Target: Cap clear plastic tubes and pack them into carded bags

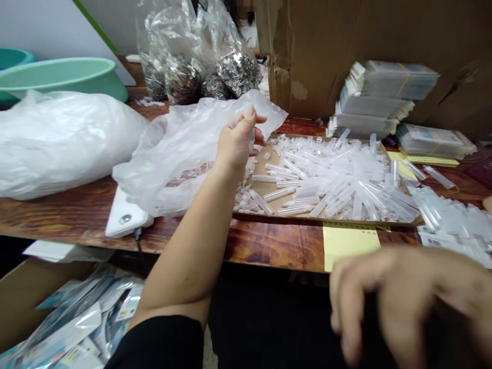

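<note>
From the head camera, I see the left hand [244, 130] reaching over the tabletop [277, 246], its thumb up and its fingers loosely curled, about half open. It is up against the thin plastic bag [180, 133], whose loose film spreads around and beyond the fingers; whether they actually grip the film, I can't tell from here. The bag lies left of the cardboard tray [261, 187], partly over a white device [126, 218] with a black cable near the tabletop's near edge.

The right hand [400, 292] is a blur, low and close, just short of the near edge toward the right. Its fingers are bent downward and spread apart, so it looks partly open; its palm is turned away, and I can't make out anything in its hold.

The tray sits right of the tabletop's middle, along the near edge, heaped with clear tubes [342, 189]; small white pieces [292, 146] gather by its far left corner. More tubes lie in a cluster [453, 210] off the tray's right end, and a yellow sheet [349, 248] pokes out from under its near edge, overhanging the tabletop.
</note>
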The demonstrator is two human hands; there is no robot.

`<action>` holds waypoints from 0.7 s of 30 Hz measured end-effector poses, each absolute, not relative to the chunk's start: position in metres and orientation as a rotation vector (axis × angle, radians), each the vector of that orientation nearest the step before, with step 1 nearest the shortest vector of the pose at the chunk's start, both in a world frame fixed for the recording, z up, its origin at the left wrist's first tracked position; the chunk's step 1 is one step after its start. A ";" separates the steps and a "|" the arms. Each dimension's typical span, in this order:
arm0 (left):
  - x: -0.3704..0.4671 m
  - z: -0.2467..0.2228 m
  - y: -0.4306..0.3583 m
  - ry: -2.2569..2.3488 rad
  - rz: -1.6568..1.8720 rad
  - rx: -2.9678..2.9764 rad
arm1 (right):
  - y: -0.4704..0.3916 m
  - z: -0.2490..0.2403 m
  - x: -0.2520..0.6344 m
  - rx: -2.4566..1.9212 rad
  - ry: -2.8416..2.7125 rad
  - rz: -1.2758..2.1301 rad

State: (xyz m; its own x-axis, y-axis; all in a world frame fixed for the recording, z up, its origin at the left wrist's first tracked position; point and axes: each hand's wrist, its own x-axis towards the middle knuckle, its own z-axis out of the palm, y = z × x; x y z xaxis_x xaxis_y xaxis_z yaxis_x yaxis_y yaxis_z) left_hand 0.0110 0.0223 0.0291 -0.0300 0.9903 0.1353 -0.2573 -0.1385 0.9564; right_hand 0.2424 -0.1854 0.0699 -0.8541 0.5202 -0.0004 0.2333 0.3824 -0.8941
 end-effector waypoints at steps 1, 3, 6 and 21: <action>0.008 0.023 0.027 0.952 1.482 1.134 | -0.163 0.072 0.235 -0.690 -2.306 1.402; 0.002 0.012 0.033 0.948 1.584 1.185 | -0.110 0.068 0.220 -0.906 -2.369 1.019; -0.006 0.002 0.036 0.939 1.679 1.231 | -0.030 0.048 0.190 -1.211 -2.489 0.469; -0.005 0.011 0.021 0.680 1.501 0.915 | 0.064 0.007 0.112 -1.116 -2.652 0.307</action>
State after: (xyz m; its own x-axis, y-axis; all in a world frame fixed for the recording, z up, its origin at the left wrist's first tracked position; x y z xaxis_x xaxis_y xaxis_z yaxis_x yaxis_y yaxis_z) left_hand -0.0047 0.0212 0.0105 -0.0002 0.9867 0.1627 -0.5279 -0.1383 0.8380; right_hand 0.1125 0.0644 0.0075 -0.6764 0.7223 0.1441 0.6702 0.6848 -0.2862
